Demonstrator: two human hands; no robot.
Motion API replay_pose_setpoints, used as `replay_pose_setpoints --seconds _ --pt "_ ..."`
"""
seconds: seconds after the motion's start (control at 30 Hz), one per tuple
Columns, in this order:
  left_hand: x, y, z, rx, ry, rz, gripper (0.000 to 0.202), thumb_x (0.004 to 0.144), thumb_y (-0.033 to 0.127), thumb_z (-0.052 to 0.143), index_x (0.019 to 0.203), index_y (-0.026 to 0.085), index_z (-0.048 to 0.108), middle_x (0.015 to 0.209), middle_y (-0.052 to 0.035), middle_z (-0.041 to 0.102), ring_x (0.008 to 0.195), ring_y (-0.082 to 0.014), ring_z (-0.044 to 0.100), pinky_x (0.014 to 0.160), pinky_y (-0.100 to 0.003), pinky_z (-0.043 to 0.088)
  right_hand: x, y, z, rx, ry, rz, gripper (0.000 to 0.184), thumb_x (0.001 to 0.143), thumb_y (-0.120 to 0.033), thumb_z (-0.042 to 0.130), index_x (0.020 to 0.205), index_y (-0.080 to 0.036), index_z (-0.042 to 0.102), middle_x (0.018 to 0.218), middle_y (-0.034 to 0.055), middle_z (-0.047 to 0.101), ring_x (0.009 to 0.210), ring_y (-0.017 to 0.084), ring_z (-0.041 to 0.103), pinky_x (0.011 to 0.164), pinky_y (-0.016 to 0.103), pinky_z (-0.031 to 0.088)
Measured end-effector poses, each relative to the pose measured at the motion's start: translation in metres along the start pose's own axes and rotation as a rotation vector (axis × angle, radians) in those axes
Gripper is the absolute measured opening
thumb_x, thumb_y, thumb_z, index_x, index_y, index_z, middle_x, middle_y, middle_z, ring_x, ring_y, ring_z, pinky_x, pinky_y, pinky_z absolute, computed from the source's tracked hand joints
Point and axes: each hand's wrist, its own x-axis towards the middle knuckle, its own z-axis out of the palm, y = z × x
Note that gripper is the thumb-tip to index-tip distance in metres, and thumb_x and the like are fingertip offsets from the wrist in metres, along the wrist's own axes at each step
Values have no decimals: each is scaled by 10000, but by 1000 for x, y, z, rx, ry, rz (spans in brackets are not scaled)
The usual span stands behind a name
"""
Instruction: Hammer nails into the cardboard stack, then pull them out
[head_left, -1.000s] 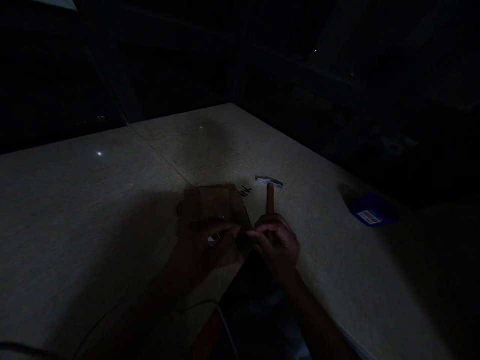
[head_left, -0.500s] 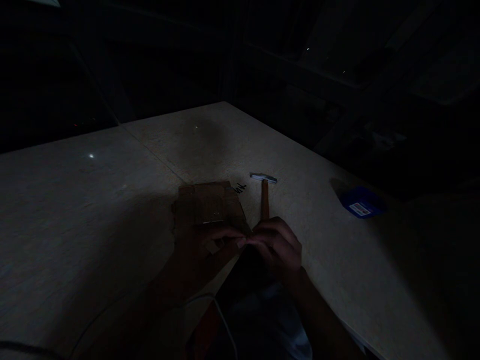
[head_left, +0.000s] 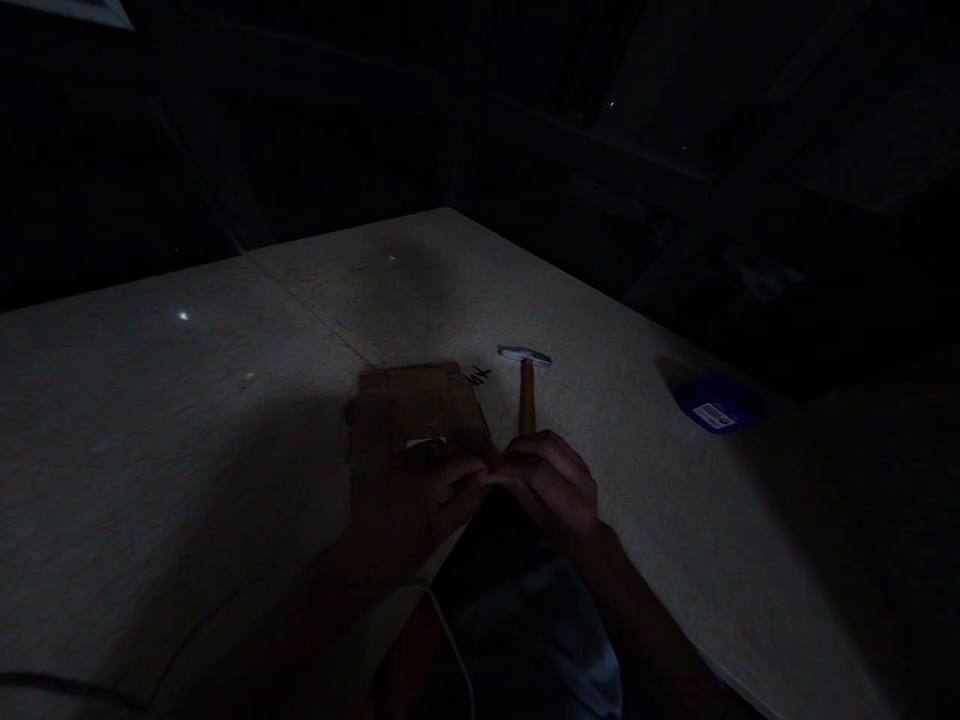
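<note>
Dim light covers the whole head view. My left hand [head_left: 431, 497] and my right hand [head_left: 553, 482] meet at the fingertips near the table's front edge, both closed in a pinch. Whatever they hold between them is too small and dark to make out. A piece of brown cardboard [head_left: 412, 400] lies flat just beyond my left hand, which covers its near part. Beyond my right hand lies a hammer [head_left: 528, 390], its metal head pointing away and the lower end of its wooden handle hidden by the hand.
A blue container [head_left: 724, 400] with a white label sits near the table's right edge. Black marks [head_left: 478, 376] are on the pale tabletop [head_left: 262, 320] beside the cardboard. A thin cable [head_left: 450, 640] runs by my left forearm. Past the table it is nearly black.
My left fingers have drawn closer together, narrowing the gap between thumb and forefinger. My right hand has shifted slightly left. The cardboard and hammer stay in place on the table.
</note>
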Motion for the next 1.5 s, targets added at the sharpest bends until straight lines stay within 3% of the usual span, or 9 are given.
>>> replay_pose_setpoints --seconds 0.27,0.47,0.73,0.87,1.1,1.2,1.33,1.5 --pt "1 0 2 -84 -40 -12 249 881 342 493 859 230 713 839 2 736 783 -152 663 748 -250 503 -3 -3 -5 -2 0 -11 157 930 -156 630 1008 -256 723 867 34 695 776 160 637 682 285 532" --pt "2 -1 2 -204 -56 -87 290 877 399 514 849 219 741 772 8 727 720 -145 655 669 -221 510 -1 -8 -8 -13 18 -14 141 938 -152 616 971 -247 714 860 33 689 756 155 640 665 279 533" --pt "0 3 -6 -269 -92 -102 295 889 453 578 900 233 774 858 1 770 800 -168 694 724 -231 526 -2 -7 -11 -60 10 -26 95 939 -167 617 954 -216 697 860 50 676 748 162 633 658 282 526" --pt "0 3 -5 -147 -59 -39 267 897 397 561 884 234 772 839 5 769 766 -158 692 715 -234 516 -2 -5 -9 -87 -36 -66 82 946 -167 608 965 -202 680 882 55 687 786 165 637 693 282 532" --pt "-3 0 2 389 -34 21 182 881 314 609 839 232 766 742 -29 743 696 -175 675 671 -276 470 -2 -4 -5 -181 -107 -111 146 984 -167 540 913 -180 667 878 66 698 777 163 631 675 275 524" --pt "-2 1 2 394 -64 33 164 881 312 624 849 228 761 747 -27 743 701 -169 674 677 -272 462 -3 -4 -4 -185 -110 -114 153 983 -170 544 896 -170 669 874 76 700 778 166 628 678 281 526" --pt "0 4 3 353 -92 -58 144 857 319 648 811 223 744 774 -14 745 744 -176 681 690 -273 459 -4 -6 -5 -174 -99 -125 132 976 -180 564 905 -174 675 853 73 693 760 165 627 667 285 531" --pt "3 0 -2 326 20 -174 184 880 298 592 820 213 744 806 -21 750 740 -174 676 673 -269 443 -7 -8 -15 -166 19 -62 90 909 -131 664 983 -182 676 872 57 679 792 162 641 682 280 544"
